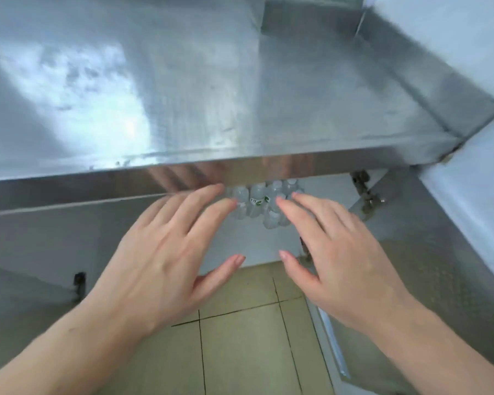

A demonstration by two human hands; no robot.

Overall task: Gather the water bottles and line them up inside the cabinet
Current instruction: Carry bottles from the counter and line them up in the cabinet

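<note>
- The water bottles (264,202) stand clustered inside the open cabinet (268,243), under the steel surface (211,95), white caps up, some showing green on their labels.
- The left hand (166,252) and right hand (340,252) hang in front of the opening with fingers spread, holding nothing; whether the fingertips touch the bottles, I cannot tell.
- The bottles look like thin clear plastic; if full, each is probably moderately heavy, smooth and somewhat slippery, and would dent rather than break.
- The best hold is likely round the body below the shoulder; the cap is too narrow for a steady grip.
- Packed this closely, they may topple neighbours when nudged.
- The cabinet door (411,280) stands open on the right.
</note>
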